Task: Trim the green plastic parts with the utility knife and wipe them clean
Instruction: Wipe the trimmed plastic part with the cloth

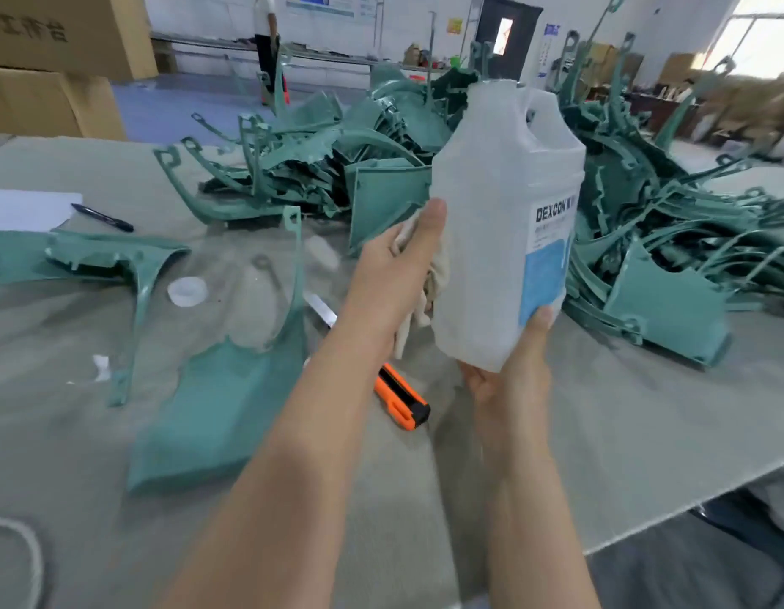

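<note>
Many teal parts [381, 138], curved, tangled heap

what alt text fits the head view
Two hands hold a white jug: the right hand grips its base, the left hand holds a cloth against it. An orange utility knife and green plastic parts lie on the table.

Table [601, 432]: green parts [223, 410], utility knife [403, 402]

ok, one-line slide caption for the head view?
Right hand holds a translucent jug; left hand holds a cloth against it; utility knife lies on the table.
</note>
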Available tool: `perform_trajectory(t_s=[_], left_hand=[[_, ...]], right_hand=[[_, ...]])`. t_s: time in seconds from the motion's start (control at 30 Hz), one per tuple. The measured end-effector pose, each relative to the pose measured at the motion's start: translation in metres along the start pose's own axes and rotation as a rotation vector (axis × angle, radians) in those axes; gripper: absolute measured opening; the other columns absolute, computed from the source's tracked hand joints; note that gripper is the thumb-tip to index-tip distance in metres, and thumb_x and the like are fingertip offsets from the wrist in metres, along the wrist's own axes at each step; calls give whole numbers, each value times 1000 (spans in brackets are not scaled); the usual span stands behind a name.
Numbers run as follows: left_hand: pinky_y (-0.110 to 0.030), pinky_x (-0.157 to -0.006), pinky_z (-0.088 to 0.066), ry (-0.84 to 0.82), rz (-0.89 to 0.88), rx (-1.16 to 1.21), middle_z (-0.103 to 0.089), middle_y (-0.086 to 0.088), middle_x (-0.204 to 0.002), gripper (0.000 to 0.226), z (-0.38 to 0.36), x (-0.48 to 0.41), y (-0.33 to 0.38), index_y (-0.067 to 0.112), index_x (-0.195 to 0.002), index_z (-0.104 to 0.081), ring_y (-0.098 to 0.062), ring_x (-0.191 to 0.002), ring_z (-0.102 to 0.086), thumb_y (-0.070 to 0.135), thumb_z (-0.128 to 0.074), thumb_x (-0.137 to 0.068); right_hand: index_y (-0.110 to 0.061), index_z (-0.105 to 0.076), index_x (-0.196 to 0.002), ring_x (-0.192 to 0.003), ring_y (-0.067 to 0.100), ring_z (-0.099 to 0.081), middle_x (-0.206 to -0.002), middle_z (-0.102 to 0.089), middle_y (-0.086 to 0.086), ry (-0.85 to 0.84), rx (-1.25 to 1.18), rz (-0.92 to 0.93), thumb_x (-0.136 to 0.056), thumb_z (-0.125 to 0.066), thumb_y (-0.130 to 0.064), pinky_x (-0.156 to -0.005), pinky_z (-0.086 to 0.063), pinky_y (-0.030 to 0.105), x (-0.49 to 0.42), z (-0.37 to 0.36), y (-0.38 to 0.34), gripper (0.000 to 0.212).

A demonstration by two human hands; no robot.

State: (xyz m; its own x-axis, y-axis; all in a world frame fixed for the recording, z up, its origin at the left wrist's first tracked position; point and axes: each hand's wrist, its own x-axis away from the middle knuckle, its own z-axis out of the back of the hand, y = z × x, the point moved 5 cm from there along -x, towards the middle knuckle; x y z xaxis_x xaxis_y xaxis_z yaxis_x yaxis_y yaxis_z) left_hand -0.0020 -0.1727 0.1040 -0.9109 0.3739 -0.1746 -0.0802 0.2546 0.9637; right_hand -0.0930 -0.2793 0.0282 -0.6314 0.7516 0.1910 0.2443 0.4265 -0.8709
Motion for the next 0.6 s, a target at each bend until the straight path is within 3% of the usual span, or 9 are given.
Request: perform_trajectory(t_s=[0.03,0.1,0.2,0.27,0.37,0.47,0.53,0.6], left_hand=[[-21,-50,-45,-35,-7,-6,-63,-3,-68,38,-14,1,-7,15,-86,-62,-18,-61,-55,52,-56,-90],[-25,-53,-42,-78,8,-6,-59,-8,-69,34,-39,3,-22,14,-88,-60,-21,-63,-51,48,-56,-92],[-24,-54,-45,-65,44,-1,-61,11,-57,31,-56,1,-43,17,-80,-61,-10,-53,-55,45,-57,-92],[-20,-55,-47,-35,39,8,-63,16,-59,22,-59,0,-53,25,-89,-67,-2,-55,-57,45,-58,-92],[-17,-56,-44,-79,-44,-33,-64,20,-63,12,-72,2,-55,36,-89,-65,0,-59,-58,45,-58,-92],[-15,-54,-42,-68,-59,-57,-62,20,-60,14,-78,2,-52,36,-82,-64,2,-55,-54,43,-57,-93],[-22,-50,-39,-19,-31,-84,-55,15,-52,26,-68,1,-51,28,-72,-60,-5,-48,-48,43,-57,-93],[-26,-48,-38,102,-11,-116,-49,12,-49,33,-43,-3,-43,22,-66,-56,-10,-45,-45,43,-58,-92]], right_hand=[[-21,-61,-104,-102,18,-68,-113,-70,-2,78,98,1,-100,-32,-55,-86,-57,36,-3,12,-1,45],[-10,-58,-121,-113,27,-61,-123,-64,11,194,267,25,-104,-28,-48,-101,-48,44,-6,31,-4,52],[2,-49,-133,-122,32,-53,-133,-56,20,303,450,114,-105,-26,-40,-104,-41,37,-11,50,-15,56],[6,-45,-132,-127,35,-47,-137,-50,23,356,558,147,-106,-29,-34,-106,-35,36,-17,61,-20,51],[10,-46,-129,-124,39,-46,-133,-51,27,345,699,164,-99,-38,-9,-108,-32,46,-24,65,-24,36],[6,-37,-138,-114,31,-49,-125,-52,19,280,696,225,-90,-45,0,-105,-36,38,-17,57,-19,49],[-4,-47,-121,-105,24,-52,-116,-52,15,346,651,410,-89,-55,-4,-97,-41,33,4,49,-25,33],[-22,-47,-93,-77,1,-53,-91,-55,-5,286,526,636,-89,-60,-8,-74,-43,14,31,25,-36,20]])
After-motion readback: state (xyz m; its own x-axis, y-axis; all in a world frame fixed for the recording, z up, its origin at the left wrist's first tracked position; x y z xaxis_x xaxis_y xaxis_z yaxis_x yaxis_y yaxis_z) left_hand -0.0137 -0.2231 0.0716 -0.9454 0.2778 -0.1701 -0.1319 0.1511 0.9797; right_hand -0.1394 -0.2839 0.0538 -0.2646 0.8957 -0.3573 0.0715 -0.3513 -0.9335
